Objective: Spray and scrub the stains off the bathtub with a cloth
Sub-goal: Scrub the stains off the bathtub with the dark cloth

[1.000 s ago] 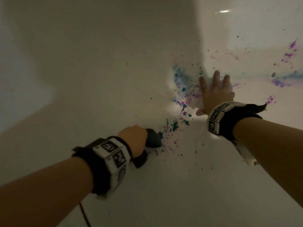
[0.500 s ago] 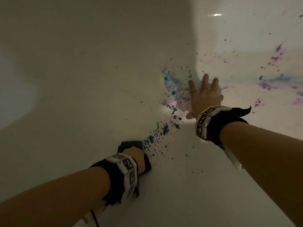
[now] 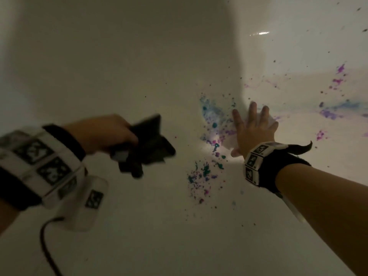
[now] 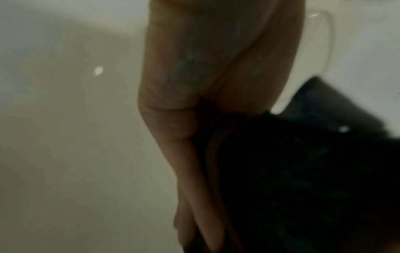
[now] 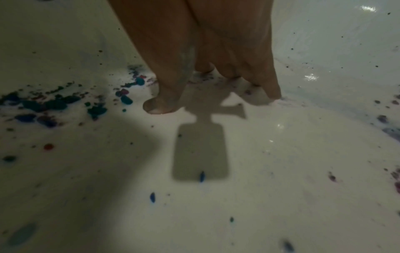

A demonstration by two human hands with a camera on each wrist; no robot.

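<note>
In dim white bathtub (image 3: 119,66), paint stains (image 3: 201,174), seemingly wet sheen.

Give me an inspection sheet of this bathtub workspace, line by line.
Surface: white bathtub, dimly lit, a glare spot on the far right wall.
Job's things: teal, blue and purple stains spattered across the middle and the right wall; a white cloth pressed flat over stains; a dark object held clear of the tub, blurred, possibly the sprayer, cannot tell.
Clutter: nothing seen.
Grippers: left hand grips the dark object; right hand lies flat, fingers spread, on the cloth; both wear marker wristbands.
Cables: a black cable runs down from the left wrist unit.
Surroundings: only tub walls in view.
</note>
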